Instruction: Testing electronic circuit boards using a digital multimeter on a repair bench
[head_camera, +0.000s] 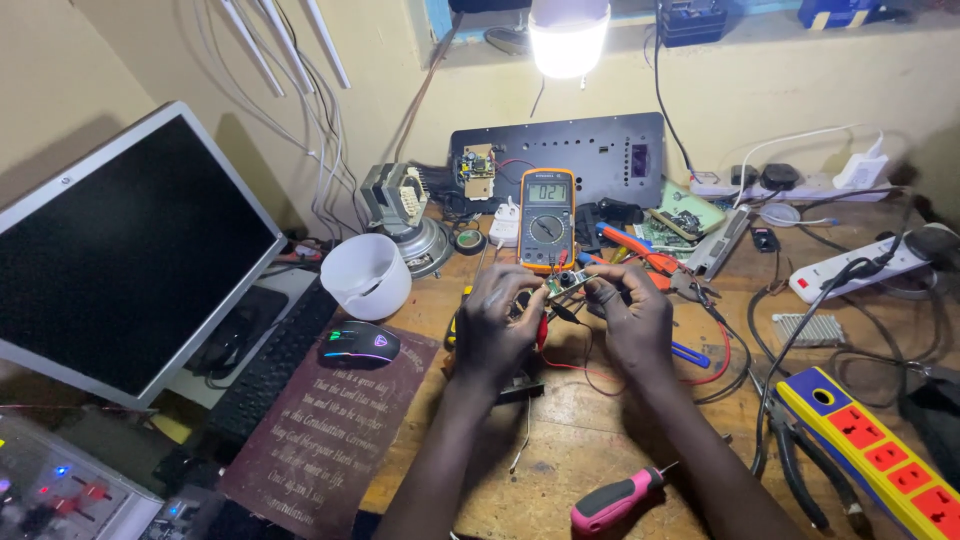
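Wooden bench (590, 430) carries multimeter (547, 218), screwdriver (615, 499), mouse (359, 343).

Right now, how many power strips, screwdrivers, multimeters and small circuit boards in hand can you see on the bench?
Power strips: 3, a white one by the wall, a white one at right, a yellow and blue one
Screwdrivers: 1, pink handle
Multimeters: 1, orange
Small circuit boards in hand: 1, held between left hand and right hand
Total: 6
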